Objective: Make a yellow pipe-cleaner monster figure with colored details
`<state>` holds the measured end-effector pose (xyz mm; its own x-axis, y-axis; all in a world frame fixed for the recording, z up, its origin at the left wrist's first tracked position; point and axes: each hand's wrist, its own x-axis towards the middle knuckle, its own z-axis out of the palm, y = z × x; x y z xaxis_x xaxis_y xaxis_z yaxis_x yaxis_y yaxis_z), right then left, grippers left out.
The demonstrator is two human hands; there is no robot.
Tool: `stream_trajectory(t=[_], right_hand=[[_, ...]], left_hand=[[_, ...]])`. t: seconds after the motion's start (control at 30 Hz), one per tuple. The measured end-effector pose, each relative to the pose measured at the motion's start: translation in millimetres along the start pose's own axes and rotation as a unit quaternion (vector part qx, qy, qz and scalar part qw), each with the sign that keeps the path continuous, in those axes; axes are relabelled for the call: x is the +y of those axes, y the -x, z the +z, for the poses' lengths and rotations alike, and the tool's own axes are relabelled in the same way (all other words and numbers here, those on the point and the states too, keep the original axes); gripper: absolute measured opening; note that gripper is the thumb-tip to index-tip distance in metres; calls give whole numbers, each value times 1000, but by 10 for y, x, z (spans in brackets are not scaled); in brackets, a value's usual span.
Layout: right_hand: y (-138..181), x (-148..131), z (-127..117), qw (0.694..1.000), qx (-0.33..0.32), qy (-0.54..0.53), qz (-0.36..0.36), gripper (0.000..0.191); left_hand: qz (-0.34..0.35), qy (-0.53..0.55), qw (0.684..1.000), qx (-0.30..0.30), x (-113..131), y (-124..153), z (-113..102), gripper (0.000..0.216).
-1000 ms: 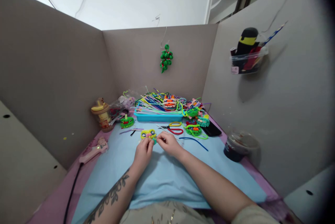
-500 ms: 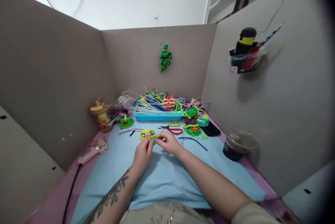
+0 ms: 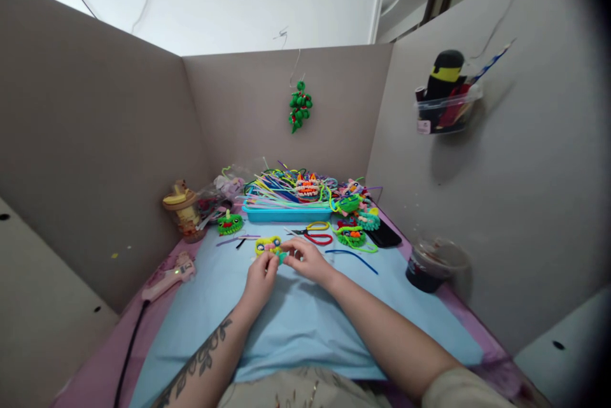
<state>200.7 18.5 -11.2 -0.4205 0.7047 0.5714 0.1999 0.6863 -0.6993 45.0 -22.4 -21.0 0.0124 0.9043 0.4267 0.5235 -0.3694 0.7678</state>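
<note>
My left hand point(image 3: 261, 279) and my right hand point(image 3: 305, 259) meet over the light blue mat point(image 3: 296, 325), fingers pinched on a small teal pipe-cleaner piece point(image 3: 282, 257) held between them. Just beyond the fingertips lies a small yellow and green pipe-cleaner figure point(image 3: 268, 245). A blue pipe cleaner point(image 3: 353, 259) lies on the mat to the right of my right hand.
A turquoise tray point(image 3: 286, 212) heaped with pipe cleaners stands at the back, scissors point(image 3: 312, 232) and finished figures point(image 3: 353, 236) before it. A pink glue gun point(image 3: 167, 275) lies left, a jar point(image 3: 184, 211) behind it, a dark cup point(image 3: 427, 265) right. Cardboard walls enclose the desk.
Both hands stay together at the same spot. My right fingers have shifted slightly left over the teal piece. The view has drifted a little.
</note>
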Motion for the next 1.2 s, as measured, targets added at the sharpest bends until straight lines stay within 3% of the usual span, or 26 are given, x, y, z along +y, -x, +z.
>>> stream_trajectory(t=[0.07, 0.23, 0.53, 0.63, 0.77, 0.87, 1.07, 1.2], right_hand=[[3, -2, -24, 1000, -8, -4, -26, 20], [22, -15, -21, 997, -24, 26, -68, 10], [31, 25, -25, 995, -54, 46, -74, 9], [26, 17, -26, 996, -45, 28, -72, 11], [19, -4, -40, 999, -11, 8, -43, 18], [18, -5, -36, 1000, 21, 15, -3, 13], [8, -12, 47, 999, 18, 17, 48, 10], [-7, -9, 78, 997, 26, 6, 70, 13]], left_hand=[[-24, 37, 999, -20, 4, -18, -2, 27], [-63, 91, 992, -62, 29, -31, -2, 31], [-129, 154, 974, -103, 6, -14, 7, 37], [-115, 147, 977, -103, 9, -29, -7, 36], [-58, 80, 994, -35, 40, -40, -45, 34], [-34, 31, 999, -1, 59, -25, -57, 29], [-5, -4, 1000, -1, 69, 11, -24, 25], [-26, 22, 999, -11, 66, 0, -26, 28]])
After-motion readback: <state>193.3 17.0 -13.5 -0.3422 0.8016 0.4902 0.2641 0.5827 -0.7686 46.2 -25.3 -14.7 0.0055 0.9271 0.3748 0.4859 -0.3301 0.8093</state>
